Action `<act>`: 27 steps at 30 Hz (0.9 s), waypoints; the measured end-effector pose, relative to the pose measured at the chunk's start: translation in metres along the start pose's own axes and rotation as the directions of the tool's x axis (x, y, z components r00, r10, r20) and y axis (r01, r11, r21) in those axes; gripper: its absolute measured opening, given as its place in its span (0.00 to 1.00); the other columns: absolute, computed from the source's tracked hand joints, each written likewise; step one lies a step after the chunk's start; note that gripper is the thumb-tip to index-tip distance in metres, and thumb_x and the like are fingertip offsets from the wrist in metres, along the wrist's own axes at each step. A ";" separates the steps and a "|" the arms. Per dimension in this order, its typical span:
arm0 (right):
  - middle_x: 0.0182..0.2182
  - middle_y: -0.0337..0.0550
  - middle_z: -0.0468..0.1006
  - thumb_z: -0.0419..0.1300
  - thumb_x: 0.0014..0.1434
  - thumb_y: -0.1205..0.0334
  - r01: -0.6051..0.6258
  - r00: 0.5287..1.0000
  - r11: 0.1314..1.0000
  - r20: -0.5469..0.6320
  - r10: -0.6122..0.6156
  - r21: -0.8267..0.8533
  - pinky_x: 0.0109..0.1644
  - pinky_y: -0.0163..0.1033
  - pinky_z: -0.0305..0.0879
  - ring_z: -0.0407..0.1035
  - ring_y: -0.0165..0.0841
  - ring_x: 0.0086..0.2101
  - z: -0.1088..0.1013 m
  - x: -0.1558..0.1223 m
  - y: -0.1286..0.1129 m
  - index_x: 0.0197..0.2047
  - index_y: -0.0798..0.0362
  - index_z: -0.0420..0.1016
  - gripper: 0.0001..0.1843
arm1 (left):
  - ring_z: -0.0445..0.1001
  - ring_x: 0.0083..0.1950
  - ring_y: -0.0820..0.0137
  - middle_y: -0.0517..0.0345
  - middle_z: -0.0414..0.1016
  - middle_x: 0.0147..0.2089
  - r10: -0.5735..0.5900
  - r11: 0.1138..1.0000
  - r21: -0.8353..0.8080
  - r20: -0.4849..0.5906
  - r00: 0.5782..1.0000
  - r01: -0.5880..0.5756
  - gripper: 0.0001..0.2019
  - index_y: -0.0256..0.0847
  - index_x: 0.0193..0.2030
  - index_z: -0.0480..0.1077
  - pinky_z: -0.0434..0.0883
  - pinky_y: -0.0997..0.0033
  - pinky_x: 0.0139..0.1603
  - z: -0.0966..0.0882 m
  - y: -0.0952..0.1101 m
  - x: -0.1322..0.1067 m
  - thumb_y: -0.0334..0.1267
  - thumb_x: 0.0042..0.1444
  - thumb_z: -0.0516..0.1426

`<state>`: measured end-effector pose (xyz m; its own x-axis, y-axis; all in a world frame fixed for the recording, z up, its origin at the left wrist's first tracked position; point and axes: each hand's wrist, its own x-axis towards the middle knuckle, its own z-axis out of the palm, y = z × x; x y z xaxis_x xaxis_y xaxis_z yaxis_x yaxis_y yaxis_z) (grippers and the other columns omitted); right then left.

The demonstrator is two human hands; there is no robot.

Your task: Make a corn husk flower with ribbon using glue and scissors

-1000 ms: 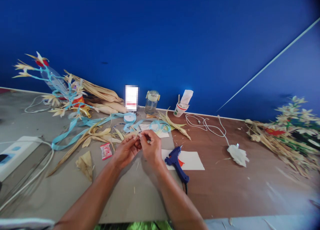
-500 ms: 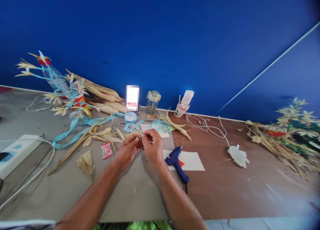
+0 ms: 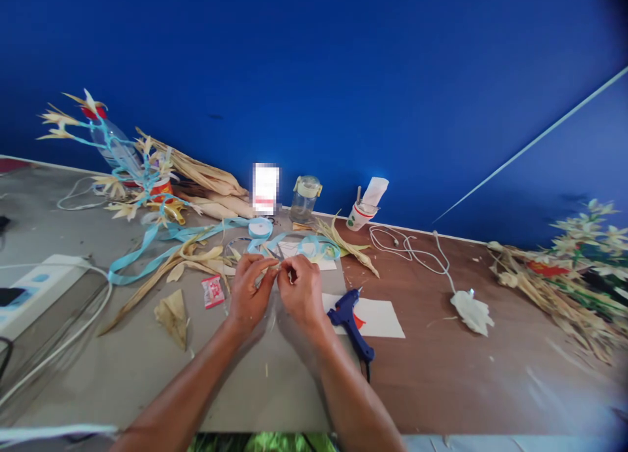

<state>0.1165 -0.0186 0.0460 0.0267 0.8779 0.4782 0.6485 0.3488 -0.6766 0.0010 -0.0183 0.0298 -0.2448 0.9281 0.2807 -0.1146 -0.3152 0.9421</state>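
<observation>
My left hand (image 3: 252, 292) and my right hand (image 3: 299, 288) meet over the middle of the table, fingertips pinched close together. Whatever small thing lies between them is too small to make out. Just behind the hands runs light blue ribbon (image 3: 265, 244), leading to its roll (image 3: 260, 227). Dried corn husks (image 3: 196, 256) lie to the left of my left hand, beside a small red and white packet (image 3: 212, 292). A blue glue gun (image 3: 352, 324) rests on white paper (image 3: 385, 318) to the right of my right hand.
Blue-wrapped branches with husk flowers (image 3: 142, 190) stand at the left, near a power strip (image 3: 36, 295). A glass jar (image 3: 305, 200) and a paper cup (image 3: 362, 214) stand by the blue wall. White cable (image 3: 417, 259), crumpled tissue (image 3: 471, 311) and a husk bundle (image 3: 544, 295) are at the right.
My left hand has turned a little more upright and its fingers have drawn slightly apart from the right hand's. The whole view has shifted slightly.
</observation>
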 end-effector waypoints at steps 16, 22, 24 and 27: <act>0.23 0.38 0.71 0.53 0.50 0.71 -0.049 0.998 0.997 0.035 0.047 0.057 0.31 0.35 0.55 0.63 0.30 0.25 -0.002 0.001 -0.004 0.24 0.52 0.68 0.07 | 0.64 0.44 0.62 0.56 0.68 0.36 0.006 1.000 0.030 0.062 0.998 -0.007 0.05 0.46 0.27 0.77 0.63 0.70 0.48 -0.003 -0.007 0.003 0.30 0.46 0.64; 0.23 0.37 0.69 0.52 0.49 0.71 -0.063 0.998 0.994 0.026 0.060 0.088 0.31 0.35 0.55 0.62 0.29 0.25 -0.004 0.000 -0.005 0.25 0.52 0.67 0.07 | 0.63 0.39 0.66 0.58 0.68 0.33 -0.006 1.000 -0.018 0.000 1.000 0.006 0.03 0.45 0.29 0.75 0.62 0.73 0.44 -0.003 -0.004 0.006 0.32 0.50 0.62; 0.23 0.37 0.69 0.52 0.49 0.71 -0.065 0.998 0.993 0.031 0.062 0.096 0.31 0.34 0.55 0.62 0.29 0.25 -0.004 0.000 -0.004 0.25 0.52 0.67 0.07 | 0.62 0.37 0.68 0.60 0.68 0.32 -0.043 0.998 -0.038 -0.045 0.998 0.042 0.03 0.45 0.29 0.74 0.62 0.74 0.41 -0.005 -0.005 0.008 0.32 0.50 0.62; 0.22 0.36 0.68 0.52 0.49 0.71 -0.073 0.997 0.989 0.044 0.068 0.128 0.31 0.34 0.55 0.62 0.29 0.25 -0.004 -0.001 -0.002 0.25 0.53 0.67 0.06 | 0.63 0.34 0.71 0.62 0.68 0.30 -0.093 0.995 -0.054 -0.110 0.990 0.087 0.02 0.43 0.30 0.74 0.61 0.76 0.38 -0.008 -0.006 0.010 0.33 0.49 0.63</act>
<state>0.1185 -0.0213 0.0497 0.0367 0.9131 0.4060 0.5420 0.3231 -0.7758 -0.0080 -0.0086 0.0253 -0.3375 0.9258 0.1701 -0.1878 -0.2433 0.9516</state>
